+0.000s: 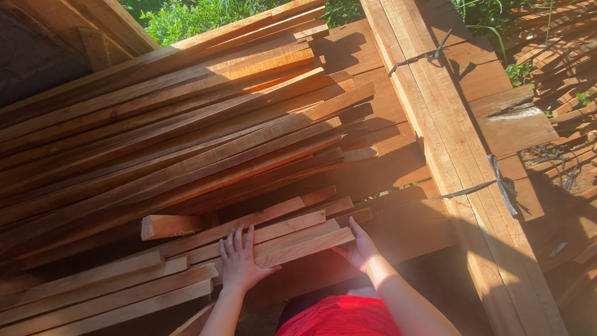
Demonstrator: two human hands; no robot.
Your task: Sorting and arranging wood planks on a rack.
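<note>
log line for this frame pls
left hand: flat on wooden slats | right hand: at slat ends | rest: slat pile, beam

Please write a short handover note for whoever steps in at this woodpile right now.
Left hand: flat, fingers spread, pressing on the front wooden slats; no grip.
Right hand: open, palm against the right ends of those slats, apparently squaring them.
Things: a few pale slats lie together at the front; the large heap of long slats sits behind; a short offcut block lies left of the left hand. A wire-tied plank beam runs along the right.
Done: front slats lie roughly side by side.
Left: their ends are still uneven.
</note>
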